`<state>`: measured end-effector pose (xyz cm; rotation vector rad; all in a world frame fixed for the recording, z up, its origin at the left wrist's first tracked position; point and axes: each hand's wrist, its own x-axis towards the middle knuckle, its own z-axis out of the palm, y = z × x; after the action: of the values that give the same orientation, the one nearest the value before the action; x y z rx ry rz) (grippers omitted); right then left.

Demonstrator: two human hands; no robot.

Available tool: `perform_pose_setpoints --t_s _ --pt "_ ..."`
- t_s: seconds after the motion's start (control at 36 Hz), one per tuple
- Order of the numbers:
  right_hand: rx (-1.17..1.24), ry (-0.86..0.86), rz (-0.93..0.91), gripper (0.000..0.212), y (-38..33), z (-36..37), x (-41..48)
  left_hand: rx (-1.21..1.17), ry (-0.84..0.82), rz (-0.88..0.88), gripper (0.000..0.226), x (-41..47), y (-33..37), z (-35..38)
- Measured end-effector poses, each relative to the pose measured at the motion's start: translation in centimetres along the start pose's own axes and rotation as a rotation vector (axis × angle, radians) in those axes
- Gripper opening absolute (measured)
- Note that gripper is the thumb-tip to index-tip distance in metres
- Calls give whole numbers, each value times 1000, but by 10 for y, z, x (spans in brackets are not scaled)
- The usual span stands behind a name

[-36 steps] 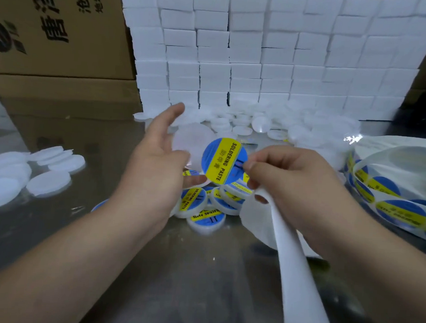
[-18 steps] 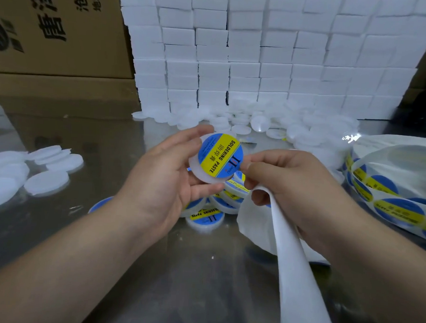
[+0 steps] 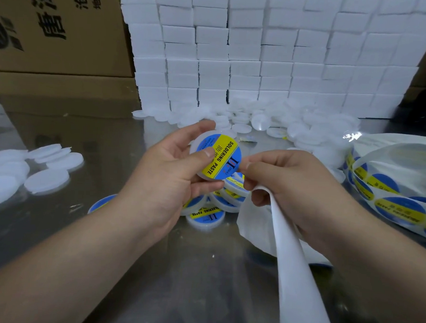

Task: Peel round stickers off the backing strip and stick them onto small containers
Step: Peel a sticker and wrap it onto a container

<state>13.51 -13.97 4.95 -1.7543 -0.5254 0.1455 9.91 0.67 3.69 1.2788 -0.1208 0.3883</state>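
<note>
— So where's the container (image 3: 217, 159)?
— Raised over the bench (image 3: 200, 284), the left hand (image 3: 166, 183) gripping it: fingers (image 3: 196, 132) clamped round its rim, thumb pressing the blue-and-yellow sticker (image 3: 228, 151) on its top.
— And the right hand (image 3: 292, 187)?
— Fingers curled tight on the white backing strip (image 3: 297, 277), fingertips just beside the container. Labelled containers (image 3: 206, 215) lie on the bench beneath.

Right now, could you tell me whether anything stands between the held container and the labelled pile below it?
Nothing visible does. The left hand holds the stickered container just above the labelled pile; the right hand, gripping the backing strip, sits beside, not beneath.
</note>
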Motion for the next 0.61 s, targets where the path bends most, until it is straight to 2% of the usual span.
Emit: perform_pose_setpoints --t_s 0.22,0.42,0.56,0.61 --pt "-15 -3 -2 23 1 -1 0 36 10 17 31 -1 0 2" --pt "-32 -22 9 15 1 -1 0 117 35 61 35 -4 1 4" --pt "-85 13 16 13 1 -2 1 217 71 168 41 -9 0 8" --pt "-146 82 -1 23 5 -3 3 264 109 230 43 -12 1 10"
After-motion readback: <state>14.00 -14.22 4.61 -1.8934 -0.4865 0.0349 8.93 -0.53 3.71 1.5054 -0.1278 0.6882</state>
